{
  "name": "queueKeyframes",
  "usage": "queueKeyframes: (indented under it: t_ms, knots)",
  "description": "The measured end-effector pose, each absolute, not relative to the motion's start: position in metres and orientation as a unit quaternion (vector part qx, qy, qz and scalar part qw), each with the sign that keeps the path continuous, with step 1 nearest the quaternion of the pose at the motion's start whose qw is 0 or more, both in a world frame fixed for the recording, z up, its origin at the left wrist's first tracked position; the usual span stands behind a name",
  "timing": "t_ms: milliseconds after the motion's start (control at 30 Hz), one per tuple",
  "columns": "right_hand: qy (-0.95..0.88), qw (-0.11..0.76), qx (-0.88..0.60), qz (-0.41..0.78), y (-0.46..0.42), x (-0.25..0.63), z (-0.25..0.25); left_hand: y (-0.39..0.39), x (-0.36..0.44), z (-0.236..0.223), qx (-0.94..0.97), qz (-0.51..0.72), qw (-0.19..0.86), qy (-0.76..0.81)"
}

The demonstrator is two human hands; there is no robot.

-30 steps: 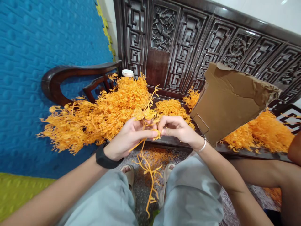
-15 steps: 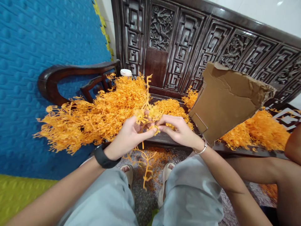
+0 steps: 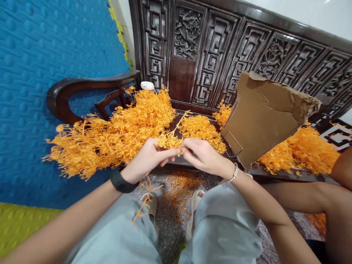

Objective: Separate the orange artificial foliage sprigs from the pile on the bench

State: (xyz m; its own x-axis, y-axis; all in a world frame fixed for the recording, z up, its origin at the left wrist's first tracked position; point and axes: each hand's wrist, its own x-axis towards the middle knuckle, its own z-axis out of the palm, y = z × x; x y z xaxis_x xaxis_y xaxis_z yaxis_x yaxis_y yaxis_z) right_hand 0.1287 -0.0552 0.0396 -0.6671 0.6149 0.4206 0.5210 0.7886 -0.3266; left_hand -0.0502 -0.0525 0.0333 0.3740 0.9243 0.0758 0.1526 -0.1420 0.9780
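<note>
My left hand (image 3: 150, 157), with a black band on its wrist, is closed around a yellow-orange plastic flower sprig (image 3: 168, 141). The sprig's bare stem points up and to the right. Thumb and finger of my right hand (image 3: 205, 157) pinch the sprig's edge, right at my left thumb tip; the exact bit between them is too small to make out. Below my left wrist an orange branching stem (image 3: 145, 198) hangs over my lap; its upper end is hidden. Behind my hands lie a large heap of orange plastic sprigs (image 3: 118, 128) and a smaller pile of orange blossoms (image 3: 202, 132).
A carved dark wooden bench (image 3: 181, 79) carries the piles. Brown cardboard (image 3: 266, 113) stands upright on it, with more orange pieces (image 3: 310, 150) beyond. Orange scraps (image 3: 181, 187) litter the floor. Another person's leg (image 3: 305, 198) is at right; a white-lidded container (image 3: 147, 85) stands behind the heap.
Both hands have lowered slightly, and the sprig has tipped from upright toward the right. The hanging stem has swung left, toward my left knee.
</note>
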Motion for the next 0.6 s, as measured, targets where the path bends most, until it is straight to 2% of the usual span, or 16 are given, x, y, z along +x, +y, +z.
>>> queueKeyframes:
  t_ms: [133, 300, 600]
  knots:
    - [-0.896, 0.259, -0.304, 0.196, -0.059, 0.127, 0.045, -0.055, -0.052, 0.034, 0.630, 0.355, 0.570, 0.391]
    - [-0.840, 0.308, -0.252, 0.370, -0.065, 0.124, 0.051, -0.063, -0.054, 0.039, 0.578, 0.348, 0.649, 0.351]
    - [-0.721, 0.395, -0.158, 0.548, -0.063, 0.111, 0.044, -0.066, -0.054, 0.047, 0.502, 0.387, 0.703, 0.322]
